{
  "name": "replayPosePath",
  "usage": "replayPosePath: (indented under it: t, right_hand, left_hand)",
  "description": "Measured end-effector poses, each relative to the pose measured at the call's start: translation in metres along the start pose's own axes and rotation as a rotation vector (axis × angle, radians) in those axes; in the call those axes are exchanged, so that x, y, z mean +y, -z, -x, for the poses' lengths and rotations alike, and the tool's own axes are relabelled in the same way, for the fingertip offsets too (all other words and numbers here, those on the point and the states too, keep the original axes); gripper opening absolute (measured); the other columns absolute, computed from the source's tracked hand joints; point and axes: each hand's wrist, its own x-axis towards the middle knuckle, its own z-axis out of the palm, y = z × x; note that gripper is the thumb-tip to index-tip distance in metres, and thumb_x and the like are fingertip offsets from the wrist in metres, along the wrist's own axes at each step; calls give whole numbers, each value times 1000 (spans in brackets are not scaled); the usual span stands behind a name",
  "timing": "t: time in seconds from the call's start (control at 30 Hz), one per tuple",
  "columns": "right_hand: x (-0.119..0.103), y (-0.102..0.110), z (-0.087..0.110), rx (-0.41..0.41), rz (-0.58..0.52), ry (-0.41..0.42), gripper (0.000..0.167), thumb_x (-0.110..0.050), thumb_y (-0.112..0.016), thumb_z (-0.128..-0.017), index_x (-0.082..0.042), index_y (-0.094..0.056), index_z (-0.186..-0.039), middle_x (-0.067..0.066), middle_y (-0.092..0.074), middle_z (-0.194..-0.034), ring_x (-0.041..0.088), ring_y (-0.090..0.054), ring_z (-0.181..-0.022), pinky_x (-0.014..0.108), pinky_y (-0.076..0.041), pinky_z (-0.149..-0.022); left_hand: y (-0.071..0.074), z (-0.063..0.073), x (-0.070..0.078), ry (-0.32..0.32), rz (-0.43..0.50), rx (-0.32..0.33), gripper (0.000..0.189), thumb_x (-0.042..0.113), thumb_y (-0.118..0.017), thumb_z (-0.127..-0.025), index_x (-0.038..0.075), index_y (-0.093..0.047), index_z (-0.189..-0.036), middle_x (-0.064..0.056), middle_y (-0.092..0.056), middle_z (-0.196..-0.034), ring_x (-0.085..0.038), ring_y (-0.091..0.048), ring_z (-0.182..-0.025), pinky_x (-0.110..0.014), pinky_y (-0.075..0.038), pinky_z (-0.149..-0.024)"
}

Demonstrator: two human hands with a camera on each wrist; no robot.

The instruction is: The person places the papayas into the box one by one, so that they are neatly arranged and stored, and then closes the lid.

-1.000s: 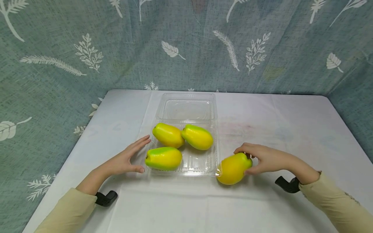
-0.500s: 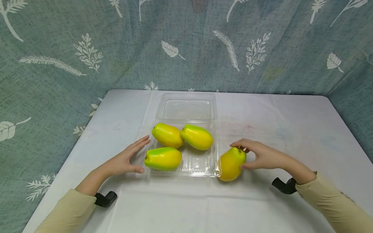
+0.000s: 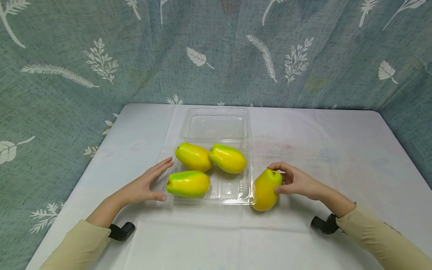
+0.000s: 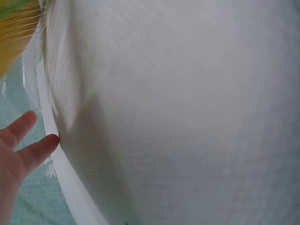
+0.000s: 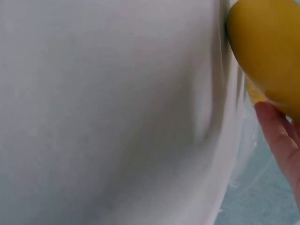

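A yellow-green papaya [image 3: 266, 192] stands at the right edge of a clear plastic clamshell container [image 3: 233, 197]. My right hand [image 3: 298, 182] grips its upper right side, thumb in front and fingers behind. The right wrist view shows the papaya [image 5: 269, 51] large, with the thumb [image 5: 279, 136] against it. Inside the container's base lie a front-left papaya [image 3: 189, 184], a back-left papaya [image 3: 194, 156] and a right papaya [image 3: 228, 159]. My left hand [image 3: 146, 185], fingers spread, is beside the container's left edge and holds nothing.
The container's lid [image 3: 216, 125] lies folded back flat behind the base. A white cloth [image 3: 320, 146] with faint creases covers the table. Leaf-patterned green fabric [image 3: 216, 52] hangs behind and along the left. A black wrist camera [image 3: 122, 231] sits on each wrist.
My right hand and the papaya in it have moved slightly left, against the container's right edge, and the papaya has turned more upright. The left hand has stayed almost still.
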Motion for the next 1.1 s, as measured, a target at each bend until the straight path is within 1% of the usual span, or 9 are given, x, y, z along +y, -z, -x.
replayPosePath:
  t: [0.13, 0.2, 0.3, 0.4, 0.53, 0.67, 0.83, 1.0, 1.1]
  right_hand:
    - [2, 0, -1, -11, -39, 23, 51, -6, -61, -85, 11, -33, -124, 16, -45, -118, 12, -57, -98, 22, -49, -82]
    - [4, -1, -2, -20, -21, 48, 49, -5, -59, -86, 13, -33, -124, 21, -45, -117, 11, -57, -100, 22, -48, -84]
    - [4, -4, -1, -43, 94, 86, 46, -7, -59, -87, 10, -38, -125, 25, -45, -120, 16, -56, -104, 26, -48, -88]
    - [-1, -10, 2, -71, 260, 101, 45, -12, -59, -88, 2, -42, -126, 21, -48, -126, 25, -52, -111, 36, -47, -91]
    - [-12, -20, 8, -84, 424, 46, 53, -27, -62, -87, -4, -40, -130, 15, -47, -130, 31, -50, -113, 44, -46, -90]
    - [-21, -30, 14, -107, 530, -14, 65, -39, -65, -83, -5, -38, -132, 11, -47, -129, 26, -50, -110, 39, -46, -86]
    - [-25, -35, 18, -111, 557, -46, 65, -39, -67, -80, -7, -40, -129, 7, -51, -120, 22, -51, -101, 30, -47, -79]
    - [-24, -35, 19, -122, 534, -78, 63, -36, -68, -79, -6, -42, -127, 7, -51, -118, 21, -51, -98, 29, -47, -76]
    - [-22, -35, 20, -138, 517, -126, 63, -34, -69, -78, -7, -42, -128, 7, -51, -118, 20, -50, -96, 31, -46, -76]
  left_hand:
    - [0, 0, 1, 2, 8, -5, 97, 19, -78, -70, 26, -18, -147, 0, -7, -154, -39, -8, -137, -71, -17, -96]
    - [0, 0, 1, 3, 7, -7, 97, 20, -78, -71, 26, -18, -147, 1, -6, -154, -39, -8, -137, -71, -17, -96]
    - [-1, 0, 2, 8, 1, -8, 97, 20, -77, -71, 27, -18, -147, 1, -6, -154, -39, -8, -137, -70, -17, -96]
    - [-1, -1, 2, 11, 1, -9, 97, 20, -77, -71, 25, -18, -147, 1, -6, -154, -39, -8, -137, -71, -17, -96]
    - [0, -1, 2, 8, 7, -11, 96, 20, -77, -71, 21, -18, -147, 1, -6, -154, -39, -8, -137, -71, -17, -95]
    - [0, 0, 3, 15, 7, -10, 97, 19, -77, -71, 21, -18, -147, 1, -6, -155, -39, -7, -137, -71, -17, -95]
    - [0, -1, 2, 6, 11, -7, 96, 19, -77, -71, 21, -18, -147, 1, -6, -155, -39, -7, -137, -71, -16, -96]
    - [0, -1, 2, 0, 15, -4, 96, 18, -77, -71, 20, -18, -147, 1, -6, -154, -39, -8, -138, -71, -16, -96]
    - [0, -1, 2, -3, 15, -4, 97, 18, -77, -71, 18, -18, -147, 1, -6, -154, -38, -8, -138, -70, -16, -97]
